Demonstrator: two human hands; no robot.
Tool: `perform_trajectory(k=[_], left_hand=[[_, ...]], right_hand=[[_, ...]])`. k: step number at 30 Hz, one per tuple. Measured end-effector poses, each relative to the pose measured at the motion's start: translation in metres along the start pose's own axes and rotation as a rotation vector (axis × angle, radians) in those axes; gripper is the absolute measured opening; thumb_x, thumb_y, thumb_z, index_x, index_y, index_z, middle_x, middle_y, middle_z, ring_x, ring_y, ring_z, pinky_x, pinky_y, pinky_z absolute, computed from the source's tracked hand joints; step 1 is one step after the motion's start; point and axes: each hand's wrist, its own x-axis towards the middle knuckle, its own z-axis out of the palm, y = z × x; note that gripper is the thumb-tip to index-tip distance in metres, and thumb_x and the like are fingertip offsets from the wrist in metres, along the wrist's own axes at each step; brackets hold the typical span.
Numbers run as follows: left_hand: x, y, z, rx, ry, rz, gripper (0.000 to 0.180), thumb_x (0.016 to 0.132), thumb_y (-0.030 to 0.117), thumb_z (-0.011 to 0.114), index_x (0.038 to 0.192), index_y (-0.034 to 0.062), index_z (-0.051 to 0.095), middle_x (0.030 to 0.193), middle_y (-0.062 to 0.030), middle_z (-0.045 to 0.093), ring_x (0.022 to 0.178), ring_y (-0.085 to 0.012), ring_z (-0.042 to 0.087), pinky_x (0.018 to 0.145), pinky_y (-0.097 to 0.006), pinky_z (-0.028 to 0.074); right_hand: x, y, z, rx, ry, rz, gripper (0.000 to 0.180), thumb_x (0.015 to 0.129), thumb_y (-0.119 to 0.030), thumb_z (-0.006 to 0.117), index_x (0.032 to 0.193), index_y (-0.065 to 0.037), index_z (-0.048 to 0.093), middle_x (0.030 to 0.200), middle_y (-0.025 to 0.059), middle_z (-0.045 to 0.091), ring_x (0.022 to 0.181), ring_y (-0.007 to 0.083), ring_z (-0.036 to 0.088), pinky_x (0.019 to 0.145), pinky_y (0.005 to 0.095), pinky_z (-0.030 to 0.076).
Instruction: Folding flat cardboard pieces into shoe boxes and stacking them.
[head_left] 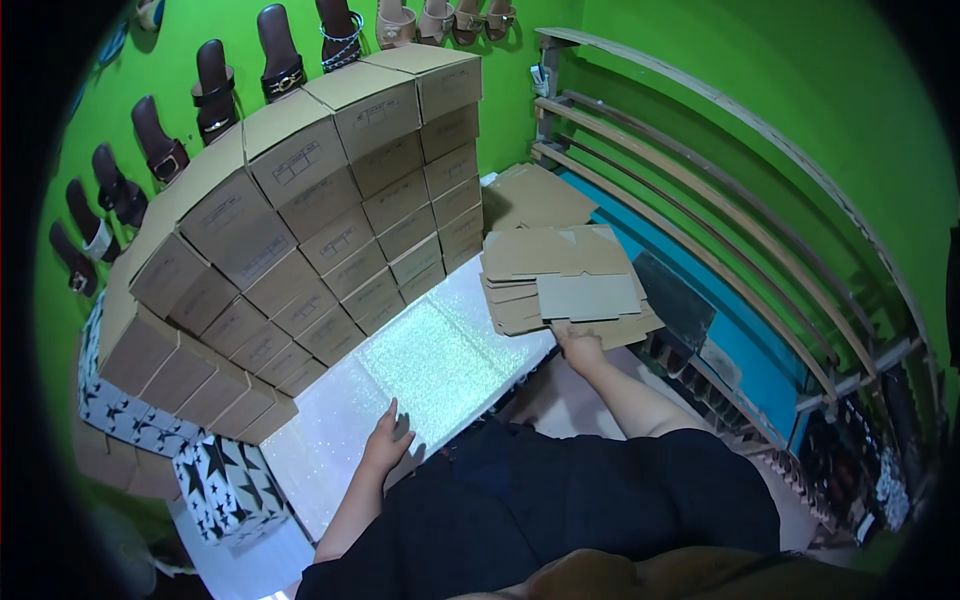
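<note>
My left hand [387, 440] hovers over the glittery white tabletop [330, 435], near its front edge, fingers apart and holding nothing. On the right end of the table lies a pile of flat brown cardboard box blanks [520, 255]. A greyish flat cardboard piece [588, 297] rests on top of that pile, toward me. My right hand [580, 345] is at the near edge of the pile, its fingers closed on a cardboard blank [625, 328]; the fingertips are partly hidden.
Stacked closed cardboard boxes [300, 200] form a tall wall along the table's back. Sandals [280, 55] hang on the green wall behind. Star-patterned boxes [225, 490] stand at the left. A wooden rack [700, 185] runs along the right, above a blue panel [765, 385].
</note>
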Motion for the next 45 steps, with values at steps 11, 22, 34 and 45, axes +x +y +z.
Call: perform_trajectory(k=[11,22,34,45], left_hand=[[-0.011,-0.003,0.031,-0.042,-0.01,-0.024,0.092,0.086,0.029,0.071,0.157,0.0139,0.015,0.134,-0.0282,0.053,0.117,-0.0383,0.06,0.099,-0.041,0.048],[0.022,0.067,0.094,-0.083,0.036,-0.164,0.076,0.087,0.028,0.071,0.152,0.0125,0.034,0.137,-0.0271,0.052,0.121,-0.0368,0.058,0.101,-0.041,0.047],[0.251,0.161,0.111,0.262,0.178,0.035,0.067,0.082,0.029,0.072,0.139,0.0038,0.049,0.147,-0.0237,0.044,0.139,-0.0456,0.034,0.12,-0.048,0.022],[0.384,0.206,0.126,-0.014,0.263,-0.293,0.084,0.087,0.042,0.067,0.149,-0.003,0.032,0.142,-0.0271,0.048,0.135,-0.0368,0.046,0.109,-0.037,0.039]], right_hand=[[-0.015,-0.067,0.013,-0.016,0.199,-0.31,0.046,0.093,-0.019,0.046,0.138,-0.008,0.05,0.146,0.0178,0.048,0.118,0.047,0.057,0.095,0.0634,0.045],[0.007,0.054,0.01,0.439,0.22,-0.728,0.045,0.084,-0.028,0.066,0.125,-0.012,0.061,0.131,0.0101,0.059,0.129,0.0274,0.05,0.111,0.0715,0.017],[0.127,0.238,0.109,1.614,0.014,0.508,0.07,0.091,-0.034,0.065,0.146,-0.002,0.036,0.136,0.0197,0.055,0.121,0.029,0.056,0.103,0.033,0.043],[0.137,0.198,0.12,2.063,0.162,0.366,0.059,0.091,-0.015,0.063,0.143,-0.005,0.039,0.129,0.012,0.059,0.115,0.0224,0.059,0.095,0.0334,0.047]])
